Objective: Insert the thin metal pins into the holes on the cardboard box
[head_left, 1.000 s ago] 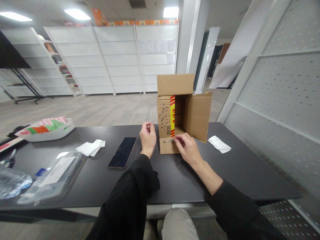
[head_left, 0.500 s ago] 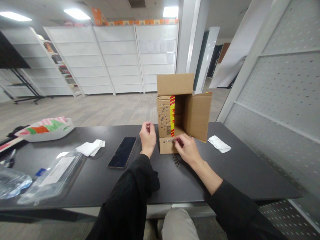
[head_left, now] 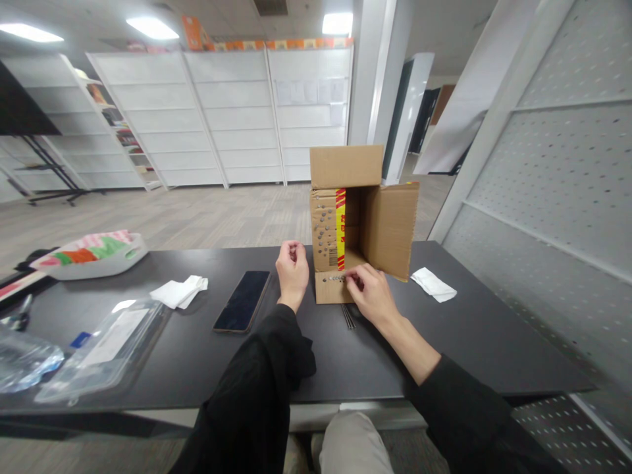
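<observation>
On the table stands an open cardboard box (head_left: 371, 214), its opening facing me. Many small round metal heads (head_left: 322, 227) dot its left flap, beside a yellow and red tape strip. A short row of similar metal heads (head_left: 336, 278) runs across the lower flap (head_left: 330, 293). At the right end of that row, my right hand (head_left: 368, 289) pinches with thumb and forefinger; what lies between the tips is hidden. My left hand (head_left: 292, 270) is raised left of the box, fingers curled closed, contents not visible. Several thin metal shafts (head_left: 348, 317) show below the lower flap.
A phone (head_left: 241, 301) lies left of my left hand. Further left are folded tissues (head_left: 180, 291), a clear plastic case (head_left: 111, 349), a clear bottle (head_left: 29, 359) and a white basket (head_left: 99, 263). Another tissue (head_left: 433, 284) lies right of the box. A perforated panel (head_left: 557, 197) borders the right side.
My right hand has shifted very slightly at the lower flap, still pinching. The left hand and the box look the same.
</observation>
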